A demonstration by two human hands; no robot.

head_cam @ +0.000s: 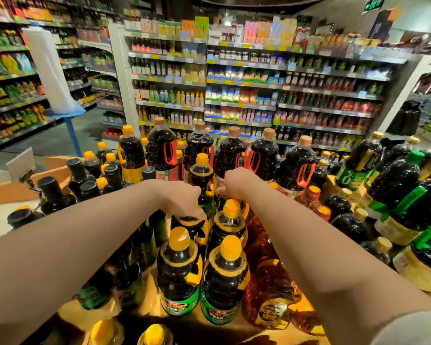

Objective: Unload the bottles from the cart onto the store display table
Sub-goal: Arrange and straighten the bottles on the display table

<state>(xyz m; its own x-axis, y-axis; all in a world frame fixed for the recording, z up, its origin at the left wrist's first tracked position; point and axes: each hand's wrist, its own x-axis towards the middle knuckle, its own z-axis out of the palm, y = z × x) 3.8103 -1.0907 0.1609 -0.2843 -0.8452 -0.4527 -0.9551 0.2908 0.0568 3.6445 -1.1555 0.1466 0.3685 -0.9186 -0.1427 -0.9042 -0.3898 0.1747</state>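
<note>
Seating a yellow-capped bottle (201,180) upright in its row, left hand (184,202) and right hand (237,181) seemingly curled round it

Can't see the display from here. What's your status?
Left hand gripping a yellow-capped bottle top. Right hand on neighbouring bottles. Bottles packed tight all around.

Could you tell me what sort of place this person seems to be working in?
Most likely a supermarket's condiment aisle: stocked shelves with price tags line the back, and a display table crowded with dark sauce bottles fills the front.
</note>
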